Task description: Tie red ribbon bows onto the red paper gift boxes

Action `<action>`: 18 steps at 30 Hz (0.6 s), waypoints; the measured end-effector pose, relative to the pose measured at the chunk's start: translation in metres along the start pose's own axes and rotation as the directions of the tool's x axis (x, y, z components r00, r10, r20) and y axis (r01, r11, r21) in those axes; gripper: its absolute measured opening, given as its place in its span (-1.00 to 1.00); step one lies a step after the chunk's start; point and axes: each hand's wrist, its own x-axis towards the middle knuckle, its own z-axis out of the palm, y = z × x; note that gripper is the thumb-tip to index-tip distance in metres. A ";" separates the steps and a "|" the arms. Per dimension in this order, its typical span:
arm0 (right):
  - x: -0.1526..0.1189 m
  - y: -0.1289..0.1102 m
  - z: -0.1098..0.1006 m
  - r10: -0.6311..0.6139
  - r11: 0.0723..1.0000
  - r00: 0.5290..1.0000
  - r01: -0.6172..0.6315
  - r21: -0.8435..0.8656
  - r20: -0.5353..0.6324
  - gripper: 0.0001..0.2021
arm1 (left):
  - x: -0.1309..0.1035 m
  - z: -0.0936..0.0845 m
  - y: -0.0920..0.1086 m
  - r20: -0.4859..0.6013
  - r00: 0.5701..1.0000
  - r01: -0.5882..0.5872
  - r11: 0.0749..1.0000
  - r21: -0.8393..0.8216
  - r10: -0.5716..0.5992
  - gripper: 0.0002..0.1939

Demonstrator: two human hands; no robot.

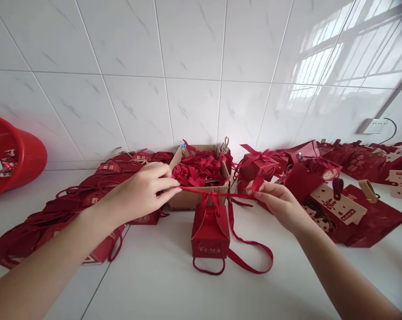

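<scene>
A small red gift box point(210, 233) stands upright on the white surface, its cord handle point(208, 270) hanging at the front. Red ribbon point(234, 194) passes through the top of the box and stretches almost level between both hands. My left hand point(154, 184) pinches one end, left of the box. On the right, my right hand point(276, 200) pinches the ribbon between thumb and fingers, a short piece sticking up past them. A long loop of ribbon lies on the surface to the right of the box. Whether the ribbon is knotted at the box top, I cannot tell.
Behind the gift box sits an open cardboard box point(184, 202) full of red ribbons. Rows of red bags point(97, 195) fill the left; more red boxes point(259, 166) and bags point(374, 218) with tags crowd the right. A red bucket point(30, 153) lies tilted at far left. A tiled wall point(194, 111) closes the back.
</scene>
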 end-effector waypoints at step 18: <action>-0.045 0.050 -0.001 -0.252 0.687 0.898 -0.095 -0.720 -0.360 -0.57 | -0.039 0.024 0.009 0.222 0.941 0.255 0.966 0.036 -0.256 -0.75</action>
